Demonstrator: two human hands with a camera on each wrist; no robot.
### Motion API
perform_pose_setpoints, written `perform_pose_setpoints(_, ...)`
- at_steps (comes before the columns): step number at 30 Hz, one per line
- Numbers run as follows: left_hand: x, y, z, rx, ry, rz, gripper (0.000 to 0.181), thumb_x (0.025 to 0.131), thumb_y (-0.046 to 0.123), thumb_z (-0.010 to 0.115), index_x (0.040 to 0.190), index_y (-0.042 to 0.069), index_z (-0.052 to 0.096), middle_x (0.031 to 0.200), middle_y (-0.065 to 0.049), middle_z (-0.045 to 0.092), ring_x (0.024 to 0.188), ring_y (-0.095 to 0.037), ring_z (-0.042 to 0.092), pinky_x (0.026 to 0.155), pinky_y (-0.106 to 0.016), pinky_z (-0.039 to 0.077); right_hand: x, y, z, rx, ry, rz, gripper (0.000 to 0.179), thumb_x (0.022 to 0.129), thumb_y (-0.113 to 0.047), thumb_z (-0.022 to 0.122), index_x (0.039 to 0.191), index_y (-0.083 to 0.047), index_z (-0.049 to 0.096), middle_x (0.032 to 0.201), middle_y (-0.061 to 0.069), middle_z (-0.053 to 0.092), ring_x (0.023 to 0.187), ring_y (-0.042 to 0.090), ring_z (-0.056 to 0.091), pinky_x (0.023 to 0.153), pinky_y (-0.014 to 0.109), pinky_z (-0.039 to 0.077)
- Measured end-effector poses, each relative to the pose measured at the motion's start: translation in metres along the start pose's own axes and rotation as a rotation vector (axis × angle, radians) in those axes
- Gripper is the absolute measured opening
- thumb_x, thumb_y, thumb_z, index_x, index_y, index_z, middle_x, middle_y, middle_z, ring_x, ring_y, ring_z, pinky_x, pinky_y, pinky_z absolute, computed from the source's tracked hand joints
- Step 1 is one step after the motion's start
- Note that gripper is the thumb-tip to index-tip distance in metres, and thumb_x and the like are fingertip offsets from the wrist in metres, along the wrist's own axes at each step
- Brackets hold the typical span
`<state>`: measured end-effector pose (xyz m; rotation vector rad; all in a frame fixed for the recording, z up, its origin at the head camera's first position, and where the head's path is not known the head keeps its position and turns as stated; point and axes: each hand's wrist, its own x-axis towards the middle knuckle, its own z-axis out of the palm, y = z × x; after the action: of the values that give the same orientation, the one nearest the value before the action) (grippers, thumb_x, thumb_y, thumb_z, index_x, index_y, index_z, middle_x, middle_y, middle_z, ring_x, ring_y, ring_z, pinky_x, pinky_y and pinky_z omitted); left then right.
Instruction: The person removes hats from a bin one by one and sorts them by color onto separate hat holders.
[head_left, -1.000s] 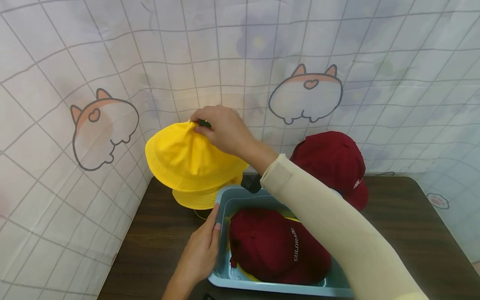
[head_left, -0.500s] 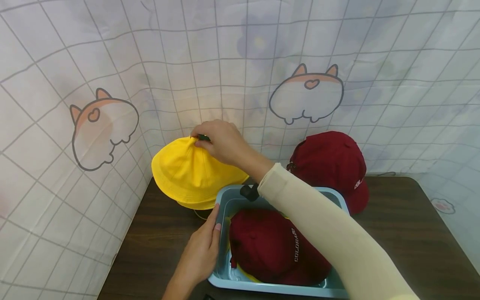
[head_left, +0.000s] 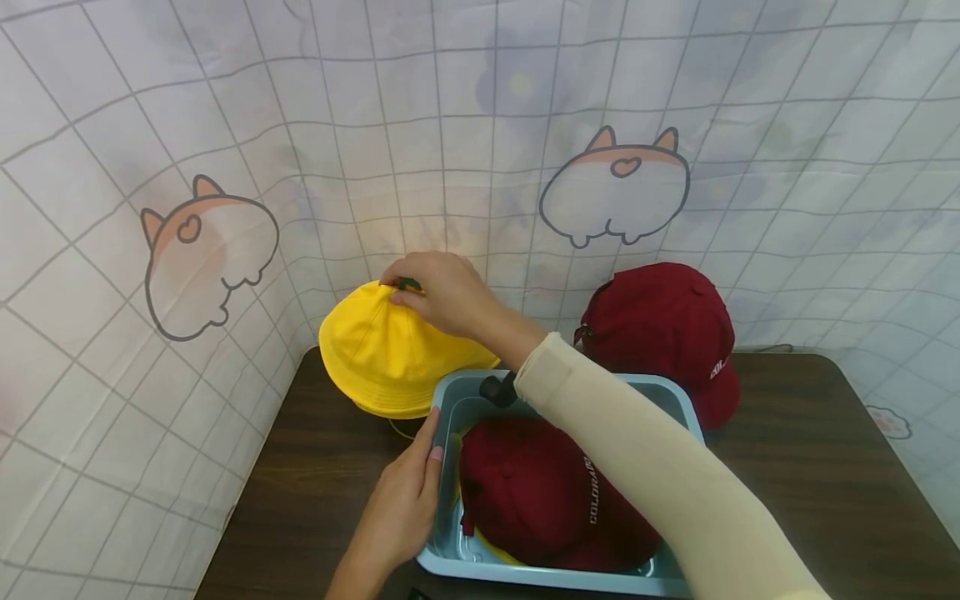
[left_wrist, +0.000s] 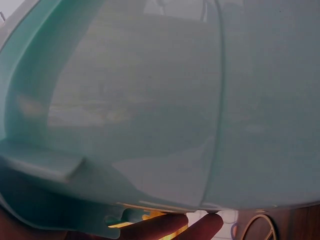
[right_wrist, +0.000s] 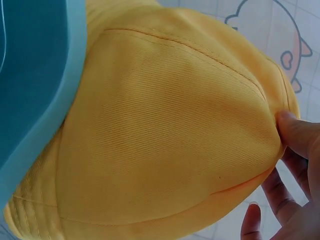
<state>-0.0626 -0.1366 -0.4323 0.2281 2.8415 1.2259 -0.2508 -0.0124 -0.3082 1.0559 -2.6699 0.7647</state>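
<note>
Hat [head_left: 401, 354], yellow, at far left beyond blue tub [head_left: 540, 576], crown pinched between thumb and fingers of right hand [head_left: 446, 292]. Left hand [head_left: 397, 504] at tub's left rim, fingers fairly straight, touching it. Maroon cap [head_left: 525, 492] inside tub, bit of yellow underneath; second maroon cap [head_left: 663, 325] at far right.

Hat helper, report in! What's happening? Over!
Right hand pinches yellow hat by its top. Left hand touches blue tub. Tub partly hides hat's brim. Over.
</note>
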Motion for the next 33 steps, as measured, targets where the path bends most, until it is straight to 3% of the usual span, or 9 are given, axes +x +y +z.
perform_pose_setpoints(9, 0.001, 0.0, 0.001, 0.0, -0.004, -0.003, 0.054, 0.112, 0.023, 0.042, 0.163, 0.023, 0.028, 0.162, -0.003, 0.041, 0.141, -0.025, 0.049, 0.115, -0.054, 0.04, -0.003, 0.001, 0.006, 0.011, -0.026, 0.045, 0.028, 0.1, -0.033, 0.066, 0.126, -0.024, 0.071, 0.127, -0.009, 0.071, 0.119, 0.012, 0.064, 0.108, 0.038, 0.048)
perform_pose_setpoints(13, 0.001, 0.0, 0.001, -0.001, -0.005, -0.001, 0.054, 0.112, 0.023, 0.042, 0.163, 0.023, 0.027, 0.162, -0.003, 0.04, 0.142, -0.026, 0.049, 0.115, -0.054, 0.04, -0.004, 0.006, 0.008, 0.099, -0.028, 0.073, 0.034, 0.101, -0.035, 0.066, 0.133, -0.025, 0.068, 0.133, -0.009, 0.069, 0.122, 0.011, 0.061, 0.109, 0.03, 0.047)
perform_pose_setpoints(19, 0.0, -0.001, 0.001, -0.008, -0.002, 0.008, 0.054, 0.111, 0.022, 0.042, 0.163, 0.023, 0.027, 0.162, -0.004, 0.04, 0.142, -0.025, 0.049, 0.116, -0.053, 0.039, -0.006, 0.016, 0.005, 0.274, 0.068, 0.122, 0.04, 0.102, -0.037, 0.062, 0.14, -0.024, 0.063, 0.124, -0.002, 0.071, 0.098, 0.014, 0.063, 0.084, 0.024, 0.054)
perform_pose_setpoints(22, 0.0, -0.002, 0.001, -0.014, -0.001, 0.01, 0.054, 0.111, 0.021, 0.042, 0.163, 0.023, 0.027, 0.162, -0.004, 0.04, 0.142, -0.025, 0.049, 0.116, -0.053, 0.039, -0.009, 0.021, 0.004, 0.31, 0.126, 0.211, 0.039, 0.103, -0.036, 0.06, 0.141, -0.025, 0.062, 0.116, 0.0, 0.071, 0.09, 0.015, 0.061, 0.078, 0.026, 0.054)
perform_pose_setpoints(27, 0.0, -0.002, 0.001, -0.018, 0.003, 0.013, 0.054, 0.111, 0.021, 0.043, 0.163, 0.023, 0.027, 0.162, -0.004, 0.041, 0.142, -0.024, 0.049, 0.116, -0.053, 0.04, -0.015, 0.032, 0.005, 0.368, 0.217, 0.401, 0.035, 0.104, -0.036, 0.059, 0.137, -0.023, 0.064, 0.118, 0.002, 0.071, 0.096, 0.018, 0.063, 0.083, 0.03, 0.057)
perform_pose_setpoints(33, 0.001, -0.003, 0.0, -0.015, -0.001, 0.012, 0.054, 0.111, 0.022, 0.044, 0.163, 0.024, 0.028, 0.162, -0.002, 0.04, 0.142, -0.024, 0.048, 0.116, -0.053, 0.04, -0.021, 0.049, 0.011, 0.397, 0.209, 0.582, 0.036, 0.104, -0.04, 0.057, 0.134, -0.021, 0.063, 0.12, 0.004, 0.069, 0.103, 0.022, 0.062, 0.086, 0.036, 0.056)
